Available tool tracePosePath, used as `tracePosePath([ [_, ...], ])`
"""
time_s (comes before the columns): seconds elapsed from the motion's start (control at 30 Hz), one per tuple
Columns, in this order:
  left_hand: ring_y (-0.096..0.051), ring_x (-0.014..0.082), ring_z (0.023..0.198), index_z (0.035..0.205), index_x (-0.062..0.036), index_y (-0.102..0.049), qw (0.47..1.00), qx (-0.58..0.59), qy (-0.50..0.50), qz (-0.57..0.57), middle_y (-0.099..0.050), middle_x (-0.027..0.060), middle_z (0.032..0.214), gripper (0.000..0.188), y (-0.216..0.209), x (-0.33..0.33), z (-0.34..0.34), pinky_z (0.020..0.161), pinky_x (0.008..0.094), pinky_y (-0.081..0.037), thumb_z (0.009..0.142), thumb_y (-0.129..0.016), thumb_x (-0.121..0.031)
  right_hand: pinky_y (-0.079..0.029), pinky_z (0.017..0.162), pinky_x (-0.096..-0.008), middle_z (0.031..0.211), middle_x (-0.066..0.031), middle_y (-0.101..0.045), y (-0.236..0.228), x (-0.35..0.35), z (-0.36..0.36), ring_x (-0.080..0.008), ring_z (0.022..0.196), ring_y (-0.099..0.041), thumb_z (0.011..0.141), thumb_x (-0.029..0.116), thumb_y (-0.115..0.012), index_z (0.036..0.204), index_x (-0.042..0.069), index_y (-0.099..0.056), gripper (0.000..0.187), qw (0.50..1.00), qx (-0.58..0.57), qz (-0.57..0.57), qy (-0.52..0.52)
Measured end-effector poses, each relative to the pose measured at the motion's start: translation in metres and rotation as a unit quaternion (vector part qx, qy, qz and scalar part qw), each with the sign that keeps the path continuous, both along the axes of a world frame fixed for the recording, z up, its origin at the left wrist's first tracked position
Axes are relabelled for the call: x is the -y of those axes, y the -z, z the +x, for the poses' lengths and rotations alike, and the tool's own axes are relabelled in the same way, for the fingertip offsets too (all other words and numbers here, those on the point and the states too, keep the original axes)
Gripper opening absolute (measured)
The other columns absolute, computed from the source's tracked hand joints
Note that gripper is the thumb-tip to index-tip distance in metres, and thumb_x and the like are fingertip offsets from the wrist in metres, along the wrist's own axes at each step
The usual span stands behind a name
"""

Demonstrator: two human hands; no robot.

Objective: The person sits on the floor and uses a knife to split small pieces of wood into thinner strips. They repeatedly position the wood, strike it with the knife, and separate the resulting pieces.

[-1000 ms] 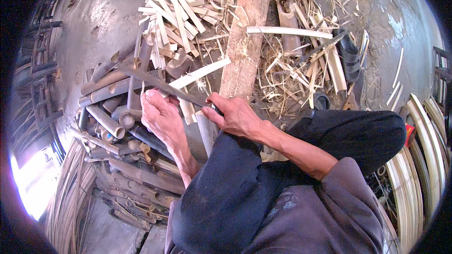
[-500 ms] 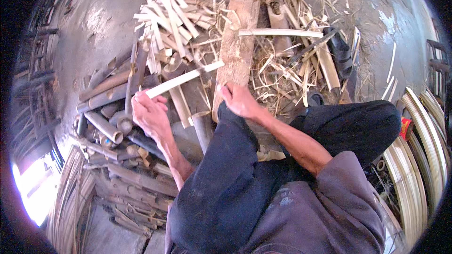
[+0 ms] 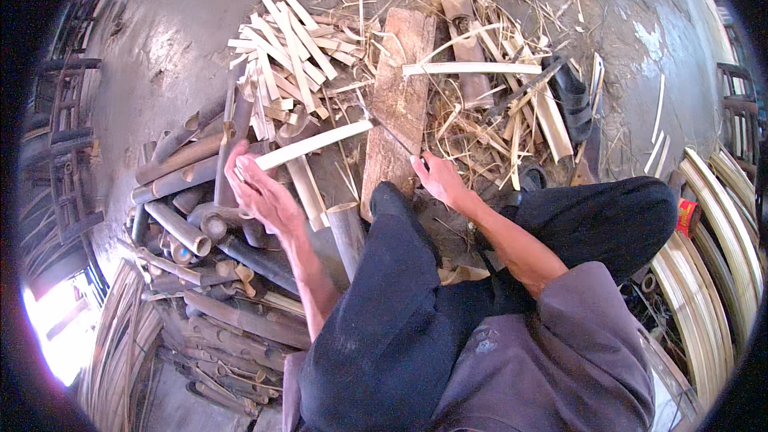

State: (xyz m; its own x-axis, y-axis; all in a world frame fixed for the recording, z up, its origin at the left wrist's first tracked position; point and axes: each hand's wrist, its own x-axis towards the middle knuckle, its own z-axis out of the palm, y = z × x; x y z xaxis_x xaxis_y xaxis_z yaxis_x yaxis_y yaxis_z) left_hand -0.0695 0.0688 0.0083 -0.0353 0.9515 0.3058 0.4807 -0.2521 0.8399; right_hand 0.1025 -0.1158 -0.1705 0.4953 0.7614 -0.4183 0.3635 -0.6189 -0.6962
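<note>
My left hand (image 3: 270, 198) is closed around the near end of a pale split bamboo strip (image 3: 316, 144). The strip slants up to the right, its far end at the left edge of a worn wooden board (image 3: 410, 40). In my right hand (image 3: 443, 181) is a thin-bladed knife (image 3: 394, 134), its handle mostly hidden by my fingers. Its dark blade points up and left over the board and meets or crosses the strip's far end; exact contact is hard to make out. A second bamboo strip (image 3: 476, 68) lies across the board and the debris to its right.
Cut pale strips (image 3: 292, 44) lie piled at the far left. Bamboo tubes (image 3: 180, 224) are stacked beside my left arm. Shavings (image 3: 472, 132) litter the floor right of the board, near a dark sandal (image 3: 570, 96). Long split bamboo (image 3: 692, 296) stands at the right.
My right hand has shifted right, and the knife blade now shows plainly at the strip's far end. My left hand has turned slightly, and the strip has dipped a little.
</note>
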Motion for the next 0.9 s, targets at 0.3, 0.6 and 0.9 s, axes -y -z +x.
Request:
tracePosePath([
  [0.3,-0.061,0.0192,0.077,0.133,0.003,-0.04,0.967,0.105,0.181,-0.144,-0.062,0.0105,0.086,0.036,0.094,0.015,0.035,0.079,0.031,-0.051,0.101,-0.037,-0.014,-0.045,0.064,-0.044,0.071,-0.0196,-0.058,-0.031,0.012,0.003,-0.0343,0.065,-0.059,0.096,0.048,-0.048,0.086,-0.002,-0.056,0.051,0.992,-0.112,0.013,0.05],
  [0.6,-0.058,0.0161,0.055,0.141,0.0027,-0.036,0.678,0.086,0.343,-0.644,-0.061,0.0122,0.082,0.051,0.038,0.021,-0.063,0.064,0.0323,-0.056,0.102,-0.033,-0.03,-0.043,0.064,-0.0532,0.072,-0.0282,-0.059,-0.058,0.014,0.004,-0.0493,0.074,-0.058,0.095,0.042,-0.05,0.084,0.0,-0.05,0.043,0.998,-0.021,0.031,-0.047],
  [0.9,-0.027,0.0412,0.139,0.148,0.0009,-0.022,0.662,0.627,0.092,-0.4,-0.022,0.0294,0.151,0.091,-0.018,0.071,-0.079,0.115,0.0546,-0.016,0.091,-0.032,-0.069,-0.044,0.07,-0.057,0.078,-0.031,-0.061,-0.037,0.019,-0.017,-0.0499,0.079,-0.06,0.098,0.05,-0.04,0.094,-0.002,-0.051,0.053,0.997,-0.05,-0.004,-0.064],
])
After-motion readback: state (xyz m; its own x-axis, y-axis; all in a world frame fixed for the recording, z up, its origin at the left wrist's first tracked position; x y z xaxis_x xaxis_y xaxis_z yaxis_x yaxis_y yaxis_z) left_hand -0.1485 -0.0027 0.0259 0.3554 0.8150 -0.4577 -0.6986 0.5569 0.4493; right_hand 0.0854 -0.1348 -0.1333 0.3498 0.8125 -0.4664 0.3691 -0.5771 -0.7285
